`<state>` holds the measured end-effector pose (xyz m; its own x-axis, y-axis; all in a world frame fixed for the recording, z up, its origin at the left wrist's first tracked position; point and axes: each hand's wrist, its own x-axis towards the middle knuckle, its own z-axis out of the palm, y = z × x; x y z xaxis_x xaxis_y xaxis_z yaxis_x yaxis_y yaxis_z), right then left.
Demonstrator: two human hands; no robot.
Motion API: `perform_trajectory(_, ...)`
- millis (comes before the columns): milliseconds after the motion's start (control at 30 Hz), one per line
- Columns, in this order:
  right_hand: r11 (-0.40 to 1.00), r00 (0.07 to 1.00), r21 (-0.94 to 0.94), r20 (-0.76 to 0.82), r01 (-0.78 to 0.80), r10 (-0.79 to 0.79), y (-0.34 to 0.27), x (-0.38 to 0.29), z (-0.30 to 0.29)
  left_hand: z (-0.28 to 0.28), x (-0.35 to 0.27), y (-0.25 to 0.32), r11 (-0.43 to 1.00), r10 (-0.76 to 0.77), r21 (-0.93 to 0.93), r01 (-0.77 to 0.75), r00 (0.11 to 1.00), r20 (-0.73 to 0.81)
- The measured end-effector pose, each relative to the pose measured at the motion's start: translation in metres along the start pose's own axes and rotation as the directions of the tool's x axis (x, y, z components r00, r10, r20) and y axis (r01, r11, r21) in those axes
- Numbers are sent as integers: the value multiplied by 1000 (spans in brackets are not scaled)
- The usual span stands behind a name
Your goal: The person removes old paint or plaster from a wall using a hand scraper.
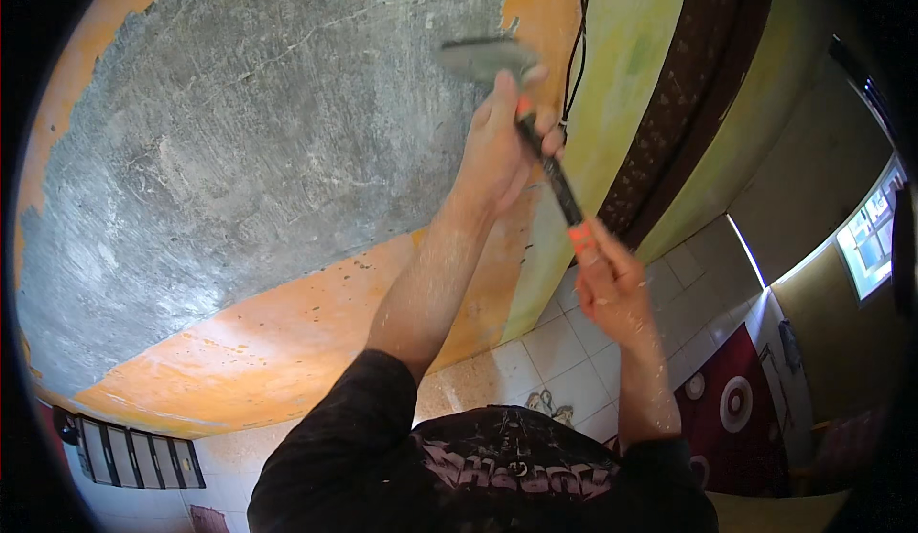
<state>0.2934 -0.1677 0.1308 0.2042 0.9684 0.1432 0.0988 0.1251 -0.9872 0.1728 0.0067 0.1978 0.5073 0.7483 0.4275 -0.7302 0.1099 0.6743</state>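
Observation:
Both my hands are on a long-handled scraper (560, 182), its black handle banded in orange. My left hand (503, 135) wraps the upper handle just below the wide blade, with the thumb up against the blade's base. Lower down, my right hand (613, 285) grips the orange end of the handle. The blade is blurred and lies over the right part of a bare grey patch (287, 117) on the wall; whether it touches the surface I cannot tell. Orange paint (287, 325) with a ragged edge surrounds the patch. Pale flecks dot my forearms.
Black cables (576, 52) run down the wall beside a yellow-green strip (631, 45). Farther right is a dark brown patterned band (674, 103). Below are floor tiles (559, 343), a red rug with circles (724, 418) and, at lower left, a dark slatted object (140, 454).

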Motion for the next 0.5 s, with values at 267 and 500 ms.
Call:
perform_trajectory(267,999,999,-15,1,41,-41,-19,10,-7,24,20,31,999,-11,-35,15,996,90)
perform_trajectory(500,999,999,-25,24,24,-24,3,-3,3,-8,-17,1,995,-64,-80,62,998,-22)
